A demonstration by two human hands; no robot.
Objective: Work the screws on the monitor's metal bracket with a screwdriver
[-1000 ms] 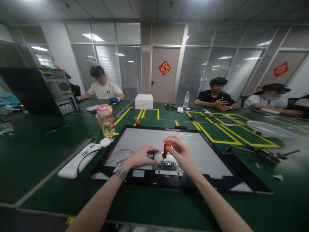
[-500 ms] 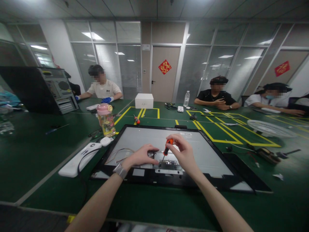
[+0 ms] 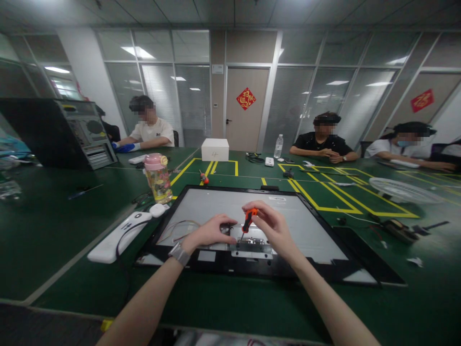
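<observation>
A flat display panel (image 3: 302,226) lies with its pale back up and its black frame edge around it. Near its front edge sits a metal bracket (image 3: 252,253) with a silver hinge-like part (image 3: 254,241) on it. My right hand (image 3: 275,228) grips an orange-and-black screwdriver (image 3: 248,222), tilted, its tip down at the bracket's left part. My left hand (image 3: 212,230) is curled at the bracket's left side, thumb and forefinger around a dark metal part (image 3: 226,228); the other fingers are hidden. Thin wires (image 3: 176,229) run across the panel left of this hand.
Left of the panel are a white power strip (image 3: 118,235) with a black cable and a pink-lidded bottle (image 3: 158,180). A white box (image 3: 215,150) stands beyond it, an open computer case (image 3: 65,134) at far left. Several people sit across the green table (image 3: 223,307).
My right hand has shifted its fingers on the screwdriver's handle, which stays at the same spot. My left hand stays put. The co-worker at left has moved both blue-gloved hands toward the computer case.
</observation>
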